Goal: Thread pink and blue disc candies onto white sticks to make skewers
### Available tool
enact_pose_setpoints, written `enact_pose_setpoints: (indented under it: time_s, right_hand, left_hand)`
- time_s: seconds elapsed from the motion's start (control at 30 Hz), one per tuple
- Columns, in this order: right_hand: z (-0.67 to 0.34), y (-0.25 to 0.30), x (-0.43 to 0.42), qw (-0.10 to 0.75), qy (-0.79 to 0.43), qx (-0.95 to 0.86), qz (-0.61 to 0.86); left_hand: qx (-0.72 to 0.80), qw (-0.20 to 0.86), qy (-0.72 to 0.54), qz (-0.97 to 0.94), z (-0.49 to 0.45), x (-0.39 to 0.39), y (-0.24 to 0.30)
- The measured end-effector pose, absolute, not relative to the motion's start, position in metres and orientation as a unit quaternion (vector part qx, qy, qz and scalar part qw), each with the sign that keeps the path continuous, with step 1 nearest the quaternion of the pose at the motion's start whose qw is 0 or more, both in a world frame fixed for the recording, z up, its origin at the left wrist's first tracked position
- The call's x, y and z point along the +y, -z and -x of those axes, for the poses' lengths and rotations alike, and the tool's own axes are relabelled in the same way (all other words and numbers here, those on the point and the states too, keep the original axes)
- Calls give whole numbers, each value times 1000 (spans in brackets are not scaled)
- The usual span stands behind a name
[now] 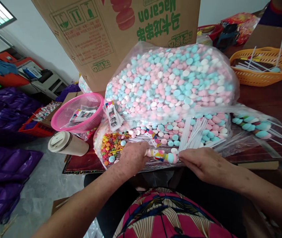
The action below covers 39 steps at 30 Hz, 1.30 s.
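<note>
My left hand [134, 158] is closed around one end of a candy skewer [162, 155], which has a colourful printed wrapper and blue and pink candies at its right end. Beside that pink end, my right hand [202, 163] has its fingers pinched together; what lies between them is hidden. Just beyond the right hand, white sticks [195, 132] lie in a bundle on the candies. Under the left hand are small ring-shaped candies [112, 145] in orange, red and green. Another printed wrapper [153, 138] rests above the skewer.
A large clear bag [170, 79] of pink, blue and white candies leans against a cardboard box [98, 36]. Left are a pink basket [56, 119] with printed packets and a lidded cup [74, 147]. Right are finished-looking skewers [252, 125] and a yellow basket [262, 79] with sticks.
</note>
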State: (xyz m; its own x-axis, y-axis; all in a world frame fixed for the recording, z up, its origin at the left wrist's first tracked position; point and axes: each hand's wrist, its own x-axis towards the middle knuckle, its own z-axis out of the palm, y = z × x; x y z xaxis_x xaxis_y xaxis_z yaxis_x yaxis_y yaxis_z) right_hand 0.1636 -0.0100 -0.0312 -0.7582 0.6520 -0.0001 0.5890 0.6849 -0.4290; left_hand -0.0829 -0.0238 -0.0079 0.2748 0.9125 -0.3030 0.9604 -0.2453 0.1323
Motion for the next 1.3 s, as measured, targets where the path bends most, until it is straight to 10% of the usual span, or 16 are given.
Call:
enact_pose_setpoints:
  time_s: [0.2, 0.53, 0.97, 1.3]
  right_hand:
    - [-153, 27, -9, 128, -348, -871, 322]
    - [-160, 31, 3, 198, -33, -953, 229]
    - [-141, 44, 8, 213, -187, -923, 262]
    - [-99, 54, -13, 237, -256, -913, 210]
  left_hand:
    - [542, 82, 100, -831, 76, -27, 11]
    - [526, 349, -28, -775, 77, -26, 8]
    - [460, 592, -133, -648, 91, -25, 21]
    - [542, 519, -353, -558, 78, -57, 57]
